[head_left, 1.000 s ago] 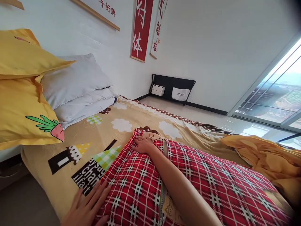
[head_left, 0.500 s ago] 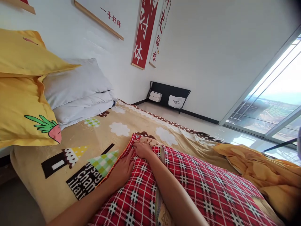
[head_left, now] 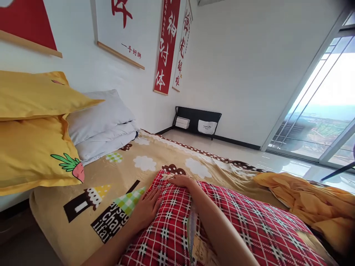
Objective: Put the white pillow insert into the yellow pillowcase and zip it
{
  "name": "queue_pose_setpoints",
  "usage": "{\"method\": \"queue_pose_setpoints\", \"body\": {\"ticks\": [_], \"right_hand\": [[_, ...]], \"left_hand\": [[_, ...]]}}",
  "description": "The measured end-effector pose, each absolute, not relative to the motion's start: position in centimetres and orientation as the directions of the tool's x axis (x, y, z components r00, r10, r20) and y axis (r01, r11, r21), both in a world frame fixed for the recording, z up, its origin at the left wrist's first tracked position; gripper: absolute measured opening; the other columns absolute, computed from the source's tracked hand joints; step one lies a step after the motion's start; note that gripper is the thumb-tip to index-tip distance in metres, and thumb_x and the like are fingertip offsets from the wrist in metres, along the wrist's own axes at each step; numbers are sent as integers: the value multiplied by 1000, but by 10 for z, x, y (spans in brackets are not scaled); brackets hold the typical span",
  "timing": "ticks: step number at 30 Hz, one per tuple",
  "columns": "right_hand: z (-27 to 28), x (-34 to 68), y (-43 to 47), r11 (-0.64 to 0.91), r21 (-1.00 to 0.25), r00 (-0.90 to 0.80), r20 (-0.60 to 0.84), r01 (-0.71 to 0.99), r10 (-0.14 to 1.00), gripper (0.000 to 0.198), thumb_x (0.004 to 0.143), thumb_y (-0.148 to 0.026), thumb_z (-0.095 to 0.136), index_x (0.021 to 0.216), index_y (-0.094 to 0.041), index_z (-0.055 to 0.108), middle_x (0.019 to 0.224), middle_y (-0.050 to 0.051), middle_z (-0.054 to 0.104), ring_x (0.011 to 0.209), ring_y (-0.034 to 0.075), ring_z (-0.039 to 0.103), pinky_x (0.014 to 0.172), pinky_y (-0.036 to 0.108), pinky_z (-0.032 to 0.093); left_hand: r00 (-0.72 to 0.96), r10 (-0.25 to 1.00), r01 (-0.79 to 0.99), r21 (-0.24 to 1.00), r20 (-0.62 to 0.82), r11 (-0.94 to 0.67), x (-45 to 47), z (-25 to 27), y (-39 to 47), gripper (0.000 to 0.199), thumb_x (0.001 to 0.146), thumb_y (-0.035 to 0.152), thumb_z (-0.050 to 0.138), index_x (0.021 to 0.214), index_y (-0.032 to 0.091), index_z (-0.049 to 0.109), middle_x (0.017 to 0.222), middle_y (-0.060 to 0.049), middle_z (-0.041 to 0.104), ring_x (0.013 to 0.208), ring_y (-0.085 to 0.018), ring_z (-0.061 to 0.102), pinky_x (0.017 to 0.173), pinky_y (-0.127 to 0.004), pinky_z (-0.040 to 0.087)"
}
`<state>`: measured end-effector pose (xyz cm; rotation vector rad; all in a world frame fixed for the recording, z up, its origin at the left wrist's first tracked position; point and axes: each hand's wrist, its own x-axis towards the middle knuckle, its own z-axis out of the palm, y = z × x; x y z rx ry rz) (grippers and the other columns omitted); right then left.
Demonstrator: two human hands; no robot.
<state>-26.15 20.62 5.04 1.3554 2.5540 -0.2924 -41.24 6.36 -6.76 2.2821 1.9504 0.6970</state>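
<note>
A puffy red plaid cover (head_left: 163,229) lies on the bed in front of me. A long gap runs down its middle, and a beige printed cloth (head_left: 200,249) shows inside. My left hand (head_left: 148,205) rests flat along the cover's left edge, fingers stretched out and slightly apart. Near the cover's far end, my right hand (head_left: 181,180) lies palm down with its fingers extended toward the far left corner. Its forearm crosses the gap and hides part of it. Neither hand appears to grip the fabric.
The bed has a tan patterned blanket (head_left: 144,162). Yellow pillows (head_left: 30,147) and grey-white pillows (head_left: 102,114) are stacked at left. A crumpled orange cloth (head_left: 299,195) lies at right. A low black rack (head_left: 194,120) stands by the far wall, near a sliding window (head_left: 310,122).
My view has tilted upward. The hands have moved apart: my right hand has shifted right and flattened, and my left fingers have spread. Beige fabric at the far corner is now mostly covered.
</note>
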Motion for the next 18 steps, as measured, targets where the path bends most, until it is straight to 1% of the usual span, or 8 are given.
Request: {"method": "queue_pose_setpoints", "body": {"ticks": [2,3,6,8,10,13,16,18], "right_hand": [[72,-249,192,584,-47,-574,-268,810,774,51,94,-51,42,127,-16,58,132,15,56,121,27,53,105,48,37],[85,-241,182,607,-38,-596,-244,794,765,50,94,-49,42,129,-17,58,134,15,55,125,28,51,109,50,31],[116,-216,140,683,-37,-682,-122,729,721,55,94,-48,42,142,-22,43,150,11,37,141,26,29,117,51,11],[121,-201,106,742,-70,-742,31,667,670,58,96,-52,36,148,-27,32,156,6,24,145,22,17,118,50,6],[103,-189,73,802,-106,-788,152,587,597,57,97,-54,30,149,-30,28,156,3,25,145,22,18,118,51,8],[52,-177,35,869,-125,-854,166,478,493,54,98,-51,31,148,-30,32,152,5,33,142,24,27,117,53,18],[22,-168,18,885,-135,-847,258,445,465,49,99,-42,34,145,-24,38,151,7,34,141,24,29,117,50,21],[30,-159,14,879,-201,-823,312,432,476,43,99,-36,36,139,-25,46,146,5,44,137,22,38,116,47,24]], "left_hand": [[86,958,921,345,273,-181,-413,-67,64,56,100,49,17,148,25,33,151,-2,35,140,-18,32,119,-45,24],[79,962,919,356,260,-172,-413,-67,64,56,100,50,16,148,25,33,151,-2,35,141,-18,31,118,-45,24],[74,967,910,381,245,-166,-413,-67,65,58,100,50,14,148,24,32,152,-2,35,141,-18,30,119,-45,23],[66,972,907,393,227,-154,-414,-67,66,58,100,50,14,148,24,33,152,-2,34,142,-18,29,119,-45,22],[64,976,908,394,208,-143,-415,-67,66,57,100,49,15,148,24,33,153,-2,33,142,-18,28,119,-45,21],[79,976,910,385,203,-154,-414,-62,64,55,100,43,17,147,22,35,152,-4,34,142,-18,29,119,-43,20],[67,974,879,448,218,-161,-415,-53,57,53,99,39,20,146,21,38,151,-4,37,140,-17,33,118,-41,23],[43,978,830,538,203,-148,-417,-43,48,53,97,41,25,144,21,41,147,-5,43,135,-19,41,115,-41,30]]}}
